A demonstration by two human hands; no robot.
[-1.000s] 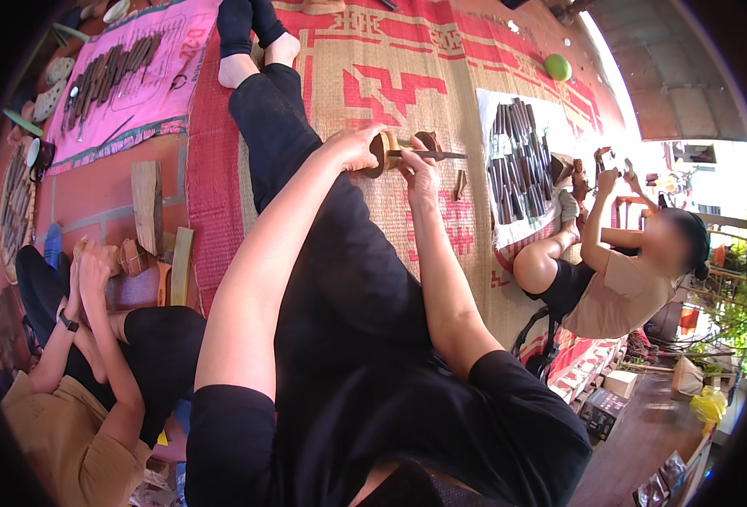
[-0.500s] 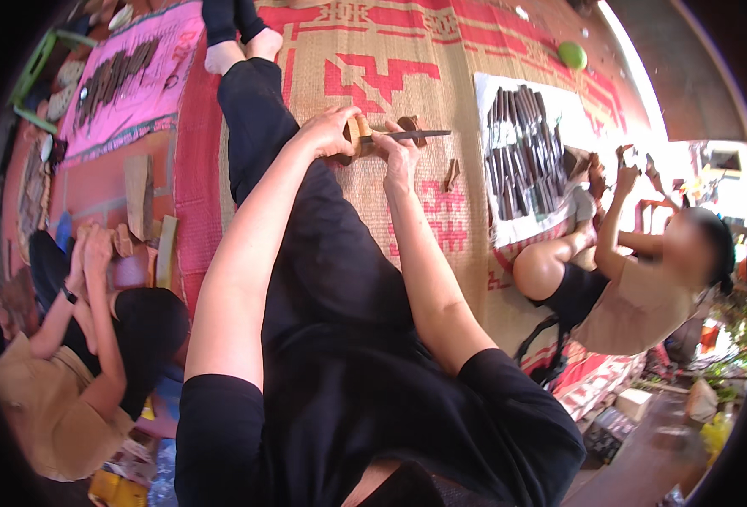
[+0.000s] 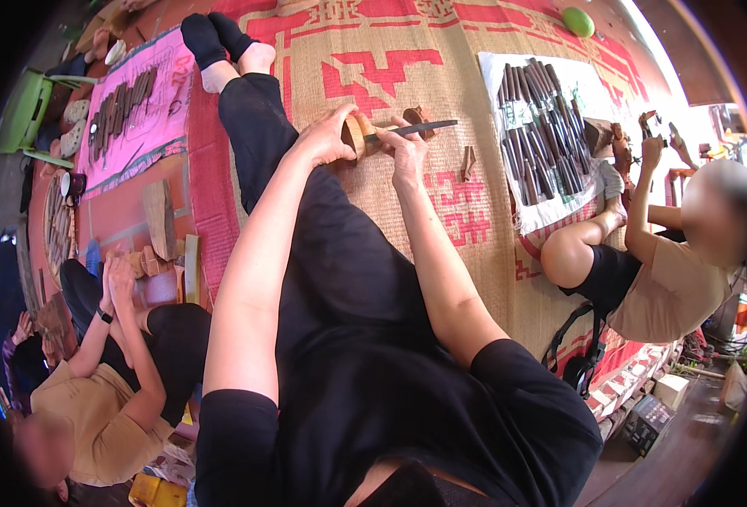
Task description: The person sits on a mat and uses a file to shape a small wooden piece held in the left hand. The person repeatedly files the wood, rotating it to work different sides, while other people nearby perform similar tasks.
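So, the left hand (image 3: 327, 138) is clamped around a wooden block (image 3: 357, 137) over the woven mat (image 3: 466, 84), beside the person's outstretched leg (image 3: 259, 127). Just right of the block, the right hand (image 3: 407, 154) grips a narrow tool (image 3: 433, 127), inner end at the block. Further right of the block sits a brown piece (image 3: 419, 117), and beyond, a white cloth (image 3: 536, 218) spread with dark rods (image 3: 526, 84). Well left of the block lies a pink cloth (image 3: 166, 84).
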